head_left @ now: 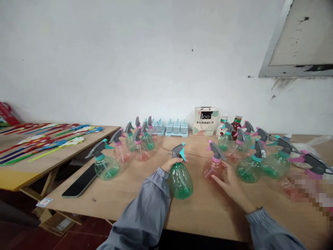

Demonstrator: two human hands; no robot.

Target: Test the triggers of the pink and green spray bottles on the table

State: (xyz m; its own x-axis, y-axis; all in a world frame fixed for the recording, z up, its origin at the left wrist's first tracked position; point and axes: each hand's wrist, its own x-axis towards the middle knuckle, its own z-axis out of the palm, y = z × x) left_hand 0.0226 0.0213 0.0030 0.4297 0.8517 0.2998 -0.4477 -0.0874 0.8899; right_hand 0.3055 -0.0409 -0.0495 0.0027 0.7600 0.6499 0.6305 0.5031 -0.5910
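Note:
My left hand is wrapped round the neck of a green spray bottle, just under its grey head with a turquoise trigger. That bottle leans slightly at the middle of the table's near side. To the right, my right hand grips the side of a pink spray bottle, thumb in front and fingers partly hidden behind it. This one stands upright with a grey and pink head. Close by on the right is another green spray bottle.
More green and pink spray bottles stand in groups left and right. A phone lies at the left. Light-blue ice-pop moulds, a paper bag and red bottles line the wall. Colourful sticks cover another table.

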